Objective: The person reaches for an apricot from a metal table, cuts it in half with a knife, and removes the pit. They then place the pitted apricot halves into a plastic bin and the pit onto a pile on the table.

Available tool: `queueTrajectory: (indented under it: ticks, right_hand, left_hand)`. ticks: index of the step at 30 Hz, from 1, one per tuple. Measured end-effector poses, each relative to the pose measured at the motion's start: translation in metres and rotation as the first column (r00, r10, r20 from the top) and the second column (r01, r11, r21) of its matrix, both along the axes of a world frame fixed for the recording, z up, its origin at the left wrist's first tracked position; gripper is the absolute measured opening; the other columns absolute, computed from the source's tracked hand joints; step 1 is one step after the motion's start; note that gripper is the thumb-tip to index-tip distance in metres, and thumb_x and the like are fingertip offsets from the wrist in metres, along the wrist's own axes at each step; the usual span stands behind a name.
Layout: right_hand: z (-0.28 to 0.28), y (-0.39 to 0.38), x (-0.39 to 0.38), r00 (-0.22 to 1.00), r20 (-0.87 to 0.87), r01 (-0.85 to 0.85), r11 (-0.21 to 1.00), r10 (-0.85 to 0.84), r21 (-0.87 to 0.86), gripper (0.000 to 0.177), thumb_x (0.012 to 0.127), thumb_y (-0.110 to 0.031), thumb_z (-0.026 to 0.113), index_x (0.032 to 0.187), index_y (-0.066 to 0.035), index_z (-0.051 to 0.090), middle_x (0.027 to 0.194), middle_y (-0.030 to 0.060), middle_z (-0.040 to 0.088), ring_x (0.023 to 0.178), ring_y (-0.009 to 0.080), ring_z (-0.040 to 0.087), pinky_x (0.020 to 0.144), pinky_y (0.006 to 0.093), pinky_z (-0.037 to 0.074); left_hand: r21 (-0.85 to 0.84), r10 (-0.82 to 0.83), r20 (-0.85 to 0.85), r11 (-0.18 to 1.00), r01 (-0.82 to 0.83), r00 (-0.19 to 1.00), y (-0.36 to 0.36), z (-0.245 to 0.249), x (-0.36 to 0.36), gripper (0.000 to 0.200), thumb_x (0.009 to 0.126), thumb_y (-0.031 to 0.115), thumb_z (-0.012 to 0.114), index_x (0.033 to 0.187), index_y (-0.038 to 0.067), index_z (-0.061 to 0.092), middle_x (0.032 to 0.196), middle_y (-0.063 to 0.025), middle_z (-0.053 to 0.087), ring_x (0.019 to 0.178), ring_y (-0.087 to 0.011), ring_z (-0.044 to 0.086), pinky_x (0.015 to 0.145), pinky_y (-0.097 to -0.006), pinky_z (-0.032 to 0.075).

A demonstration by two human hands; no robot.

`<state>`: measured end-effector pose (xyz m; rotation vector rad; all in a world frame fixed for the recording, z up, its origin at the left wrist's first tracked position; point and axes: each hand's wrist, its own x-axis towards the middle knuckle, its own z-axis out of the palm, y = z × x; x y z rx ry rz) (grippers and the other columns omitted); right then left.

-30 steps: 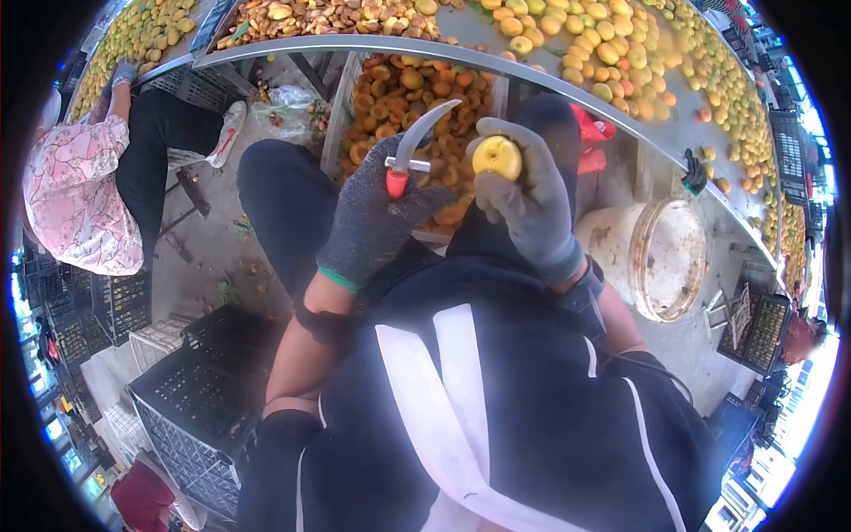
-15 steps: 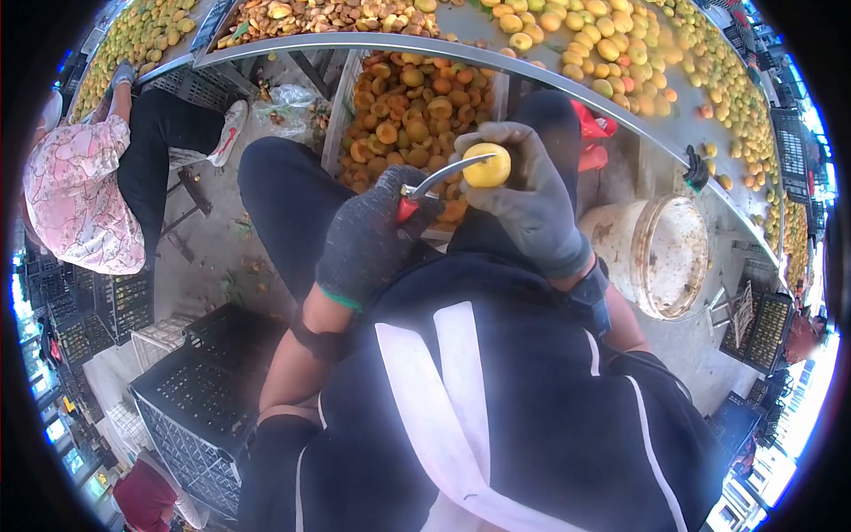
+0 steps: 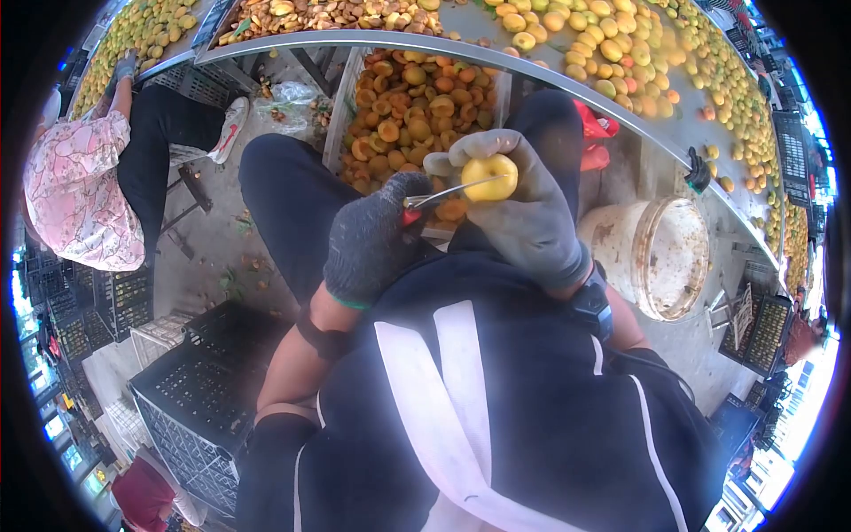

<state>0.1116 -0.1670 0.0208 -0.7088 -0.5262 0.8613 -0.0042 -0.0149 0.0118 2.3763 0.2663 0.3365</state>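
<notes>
My left hand (image 3: 370,229), in a dark knitted glove with a green cuff, is closed round the red handle of a small knife (image 3: 436,197). The thin blade lies against a yellow apricot (image 3: 490,178). Grey-gloved, my right hand (image 3: 530,206) grips this apricot between thumb and fingers. Both hands are over my lap, just in front of a crate of halved apricots (image 3: 424,106) between my knees.
Whole apricots (image 3: 612,49) cover the metal table ahead, beside a heap of brownish pieces (image 3: 328,18). A dirty white bucket (image 3: 671,257) lies at my right. Black crates (image 3: 208,381) stand at my left, where another person (image 3: 87,191) sits.
My right hand has turned the apricot, and its fingers have shifted. The knife now shows its blade edge-on, lower across the fruit. My left hand has barely moved.
</notes>
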Motion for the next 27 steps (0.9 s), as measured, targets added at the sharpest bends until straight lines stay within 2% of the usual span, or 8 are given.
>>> queueTrajectory:
  ticks: [3, 10, 13, 19, 21, 22, 25, 27]
  right_hand:
    - [0.002, 0.0, 0.001, 0.995, -0.09, -0.028, 0.999, 0.029, 0.018, 0.05, 0.079, 0.018, 0.055, 0.123, -0.006, 0.048, 0.12, 0.0111, 0.054, 0.123, 0.0245, 0.053, 0.093, 0.036, 0.054]
    - [0.002, 0.0, -0.002, 0.992, -0.124, 0.0, 0.999, 0.007, 0.051, 0.05, 0.08, 0.017, 0.055, 0.122, -0.008, 0.048, 0.12, 0.0095, 0.052, 0.119, 0.0237, 0.054, 0.088, 0.034, 0.055]
    - [-0.001, -0.002, 0.0, 0.996, -0.052, -0.064, 0.997, 0.066, 0.039, 0.052, 0.079, 0.018, 0.055, 0.122, -0.009, 0.048, 0.121, 0.0087, 0.05, 0.118, 0.0234, 0.053, 0.088, 0.0331, 0.054]
    - [0.001, -0.002, -0.006, 0.988, -0.14, -0.06, 0.996, 0.068, 0.061, 0.052, 0.079, 0.017, 0.055, 0.123, -0.01, 0.047, 0.122, 0.0079, 0.049, 0.118, 0.0229, 0.053, 0.09, 0.0317, 0.051]
    - [-0.002, -0.001, -0.008, 0.994, -0.105, -0.03, 0.992, 0.043, 0.123, 0.053, 0.08, 0.016, 0.056, 0.124, -0.01, 0.047, 0.123, 0.0074, 0.049, 0.119, 0.0226, 0.053, 0.093, 0.0338, 0.049]
    - [-0.001, -0.001, -0.009, 0.994, -0.104, -0.031, 0.992, 0.044, 0.123, 0.053, 0.08, 0.016, 0.056, 0.124, -0.01, 0.047, 0.123, 0.0074, 0.049, 0.119, 0.0226, 0.053, 0.093, 0.0338, 0.049]
    - [0.007, -0.003, -0.017, 0.985, -0.158, -0.041, 0.99, 0.062, 0.131, 0.051, 0.082, 0.014, 0.054, 0.126, -0.011, 0.046, 0.124, 0.0063, 0.049, 0.12, 0.0226, 0.053, 0.097, 0.0354, 0.047]
    - [0.014, -0.002, -0.021, 0.961, -0.275, 0.004, 1.0, -0.001, 0.009, 0.046, 0.086, 0.012, 0.051, 0.127, -0.009, 0.044, 0.122, 0.0064, 0.05, 0.122, 0.023, 0.052, 0.099, 0.0356, 0.045]
  left_hand:
    - [0.026, -0.01, 0.015, 1.0, 0.01, 1.0, 0.001, -0.001, 0.0, 0.024, 0.081, 0.005, 0.066, 0.105, 0.006, 0.063, 0.084, -0.0184, 0.067, 0.079, -0.0358, 0.067, 0.068, -0.0394, 0.053]
    - [0.048, 0.021, 0.028, 0.999, -0.023, 0.999, -0.003, 0.0, 0.001, 0.024, 0.082, 0.005, 0.066, 0.106, 0.005, 0.063, 0.085, -0.0179, 0.068, 0.079, -0.0349, 0.068, 0.069, -0.0383, 0.054]
    - [0.056, 0.031, 0.043, 0.998, -0.034, 0.999, -0.004, 0.002, 0.001, 0.024, 0.083, 0.006, 0.067, 0.106, 0.005, 0.062, 0.086, -0.018, 0.068, 0.079, -0.0342, 0.068, 0.07, -0.0376, 0.054]
    - [0.074, 0.027, 0.026, 0.997, -0.029, 0.999, -0.003, -0.003, -0.002, 0.024, 0.082, 0.004, 0.067, 0.106, 0.004, 0.065, 0.091, -0.0175, 0.069, 0.084, -0.0332, 0.069, 0.072, -0.036, 0.055]
    - [0.151, 0.005, 0.149, 0.988, -0.027, 0.989, -0.002, -0.01, -0.003, 0.029, 0.08, 0.01, 0.065, 0.11, 0.01, 0.064, 0.081, -0.0137, 0.067, 0.07, -0.0315, 0.066, 0.061, -0.0387, 0.052]
    - [0.151, 0.006, 0.149, 0.988, -0.029, 0.989, -0.001, -0.011, -0.003, 0.029, 0.08, 0.01, 0.065, 0.11, 0.01, 0.064, 0.081, -0.0137, 0.067, 0.07, -0.0315, 0.066, 0.061, -0.0387, 0.052]
    - [0.186, -0.011, 0.168, 0.982, -0.021, 0.986, 0.0, -0.015, -0.004, 0.03, 0.08, 0.011, 0.064, 0.11, 0.009, 0.064, 0.084, -0.0137, 0.067, 0.07, -0.0311, 0.066, 0.061, -0.0389, 0.052]
    - [0.202, -0.024, 0.195, 0.979, -0.017, 0.98, 0.001, -0.018, -0.001, 0.03, 0.082, 0.012, 0.063, 0.111, 0.009, 0.063, 0.084, -0.0133, 0.067, 0.071, -0.0317, 0.066, 0.061, -0.039, 0.053]
